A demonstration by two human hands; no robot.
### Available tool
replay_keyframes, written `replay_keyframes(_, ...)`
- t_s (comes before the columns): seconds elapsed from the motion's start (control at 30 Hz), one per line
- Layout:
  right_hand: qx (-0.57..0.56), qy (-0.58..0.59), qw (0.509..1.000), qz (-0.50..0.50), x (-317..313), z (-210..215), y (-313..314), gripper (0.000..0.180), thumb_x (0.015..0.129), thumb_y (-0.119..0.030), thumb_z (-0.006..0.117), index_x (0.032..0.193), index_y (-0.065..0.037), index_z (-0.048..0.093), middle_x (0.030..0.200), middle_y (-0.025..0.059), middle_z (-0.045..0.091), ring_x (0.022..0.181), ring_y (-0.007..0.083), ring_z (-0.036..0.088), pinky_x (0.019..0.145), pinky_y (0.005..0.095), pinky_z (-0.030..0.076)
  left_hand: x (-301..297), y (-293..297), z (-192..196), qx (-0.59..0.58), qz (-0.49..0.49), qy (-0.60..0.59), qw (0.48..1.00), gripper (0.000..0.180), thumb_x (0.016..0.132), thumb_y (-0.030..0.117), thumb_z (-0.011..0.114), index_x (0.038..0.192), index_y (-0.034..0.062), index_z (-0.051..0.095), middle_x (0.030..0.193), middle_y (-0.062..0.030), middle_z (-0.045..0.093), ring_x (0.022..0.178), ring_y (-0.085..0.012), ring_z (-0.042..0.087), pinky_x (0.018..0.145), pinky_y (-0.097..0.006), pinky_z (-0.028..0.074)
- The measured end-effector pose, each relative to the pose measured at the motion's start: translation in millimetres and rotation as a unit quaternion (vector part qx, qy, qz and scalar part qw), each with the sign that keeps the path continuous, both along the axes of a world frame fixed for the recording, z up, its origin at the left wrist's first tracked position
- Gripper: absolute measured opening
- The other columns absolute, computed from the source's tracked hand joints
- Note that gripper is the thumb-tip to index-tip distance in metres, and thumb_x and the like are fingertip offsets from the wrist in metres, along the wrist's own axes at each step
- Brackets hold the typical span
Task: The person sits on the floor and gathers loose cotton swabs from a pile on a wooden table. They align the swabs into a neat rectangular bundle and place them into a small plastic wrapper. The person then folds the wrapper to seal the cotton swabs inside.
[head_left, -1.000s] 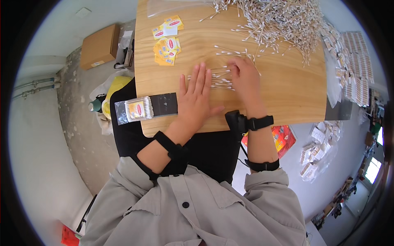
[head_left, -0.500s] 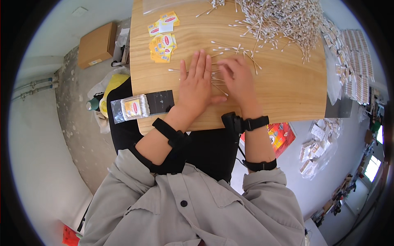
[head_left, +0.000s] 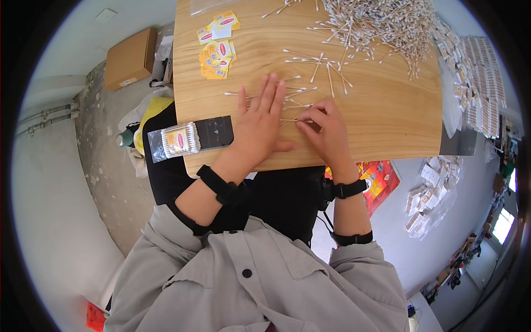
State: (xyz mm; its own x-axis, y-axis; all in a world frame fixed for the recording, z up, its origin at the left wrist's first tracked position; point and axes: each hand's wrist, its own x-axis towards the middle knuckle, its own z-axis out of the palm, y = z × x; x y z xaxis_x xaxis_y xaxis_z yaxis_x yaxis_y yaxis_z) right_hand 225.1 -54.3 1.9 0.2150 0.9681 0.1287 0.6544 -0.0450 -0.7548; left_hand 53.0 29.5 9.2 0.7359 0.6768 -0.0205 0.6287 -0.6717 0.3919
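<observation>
My left hand (head_left: pixel 258 124) lies flat on the table with its fingers stretched out, over several cotton swabs (head_left: pixel 299 88) whose tips stick out on both sides. Just right of it, my right hand (head_left: pixel 326 130) pinches the end of a single cotton swab (head_left: pixel 289 120) between thumb and forefinger. The other end of that swab reaches toward my left hand. Left of my left wrist, a pack of cotton swabs (head_left: pixel 181 139) with a yellow and white label rests partly on a black strip (head_left: pixel 216 132) at the table's edge.
A large heap of cotton swabs (head_left: pixel 381 25) covers the far right of the wooden table (head_left: pixel 395 119), with loose ones in front of it. Yellow labels (head_left: pixel 217 58) lie at the far left. Bags of packed swabs (head_left: pixel 434 182) are beyond the right edge; a cardboard box (head_left: pixel 130 59) stands left.
My right hand has drawn back toward me and slightly right, and its pinch on a swab now shows. More swabs show between the hands. My left hand stays almost in place.
</observation>
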Motion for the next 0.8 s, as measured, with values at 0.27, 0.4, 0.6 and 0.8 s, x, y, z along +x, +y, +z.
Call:
replay_keyframes(0.27, 0.096, -0.046, 0.994, -0.034, -10.8, 6.0, 19.5, 0.022, 0.072, -0.008, 0.078, 0.093, -0.009, 0.069, 0.094, 0.0090, 0.057, 0.088, 0.0283, 0.058, 0.076, 0.0385, 0.048, 2.7, 18.2, -0.7, 0.024, -0.001, -0.015, 1.000, 0.137, 0.048, 0.053, 0.089, 0.154, 0.0011, 0.018, 0.161, -0.0143, 0.020, 0.150, -0.0289, 0.017, 0.117, -0.060, 0.013)
replay_keyframes(0.4, 0.064, -0.037, 0.989, -0.126, 2.3, -5.6, 7.3, 0.019, 0.075, -0.009, 0.076, 0.094, -0.008, 0.069, 0.096, 0.0093, 0.058, 0.091, 0.0287, 0.058, 0.079, 0.0381, 0.049, -8.4, 13.4, 1.9, 0.002, 0.050, -0.013, 0.999, 0.134, 0.051, 0.051, 0.089, 0.154, 0.0017, 0.018, 0.161, -0.0135, 0.020, 0.150, -0.0292, 0.017, 0.117, -0.059, 0.013)
replay_keyframes(0.6, 0.001, 0.006, 0.996, -0.094, 27.5, -10.9, -3.2, 0.015, 0.079, -0.008, 0.074, 0.093, -0.007, 0.069, 0.094, 0.0092, 0.058, 0.084, 0.0240, 0.061, 0.072, 0.0329, 0.050, -17.0, 5.9, -12.0, 0.038, -0.003, -0.024, 0.999, 0.119, 0.064, 0.054, 0.081, 0.153, 0.0019, 0.022, 0.161, -0.0140, 0.022, 0.150, -0.0286, 0.017, 0.117, -0.059, 0.014)
replay_keyframes(0.8, 0.039, 0.010, 0.989, -0.143, 43.7, 11.4, 12.3, 0.013, 0.080, -0.009, 0.074, 0.092, -0.006, 0.068, 0.089, 0.0086, 0.061, 0.077, 0.0211, 0.063, 0.068, 0.0311, 0.050, -19.9, -1.9, -10.0, 0.063, -0.001, -0.028, 0.998, 0.116, 0.065, 0.057, 0.078, 0.152, 0.0012, 0.025, 0.160, -0.0155, 0.022, 0.150, -0.0291, 0.019, 0.117, -0.057, 0.015)
